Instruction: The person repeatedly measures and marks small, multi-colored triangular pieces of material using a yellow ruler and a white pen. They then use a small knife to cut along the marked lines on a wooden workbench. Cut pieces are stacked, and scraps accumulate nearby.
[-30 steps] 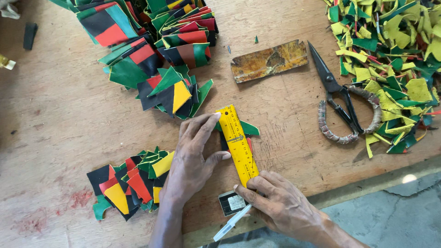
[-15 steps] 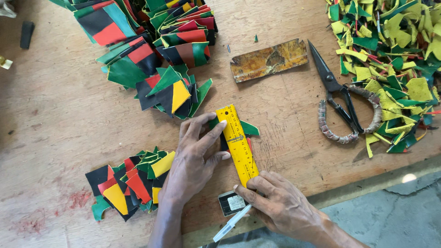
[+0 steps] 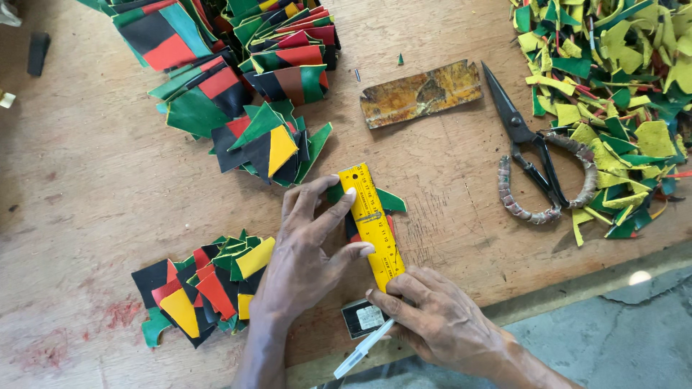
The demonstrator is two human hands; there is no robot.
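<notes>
Yellow flat ruler (image 3: 371,225) lies pinned under spread left hand (image 3: 306,259) fingers; right hand (image 3: 440,320), curled, grips white pen (image 3: 362,349) beside it.

1. There is a single view, from a camera worn on the person's head, so no second view shares any part of the scene.
2. It looks almost straight down on a wooden tabletop (image 3: 108,187), from above the table's near edge.
3. The person's forearms enter from the bottom of the frame; the left hand (image 3: 306,256) and right hand (image 3: 440,317) sit low and centre, close to the lens.
4. The table's far side lies toward the top of the frame, and its far edge is cut off.
5. At lower right a grey surface (image 3: 620,338), probably the floor, shows past the table's edge.
6. The framing is near: only part of the tabletop fits.
</notes>
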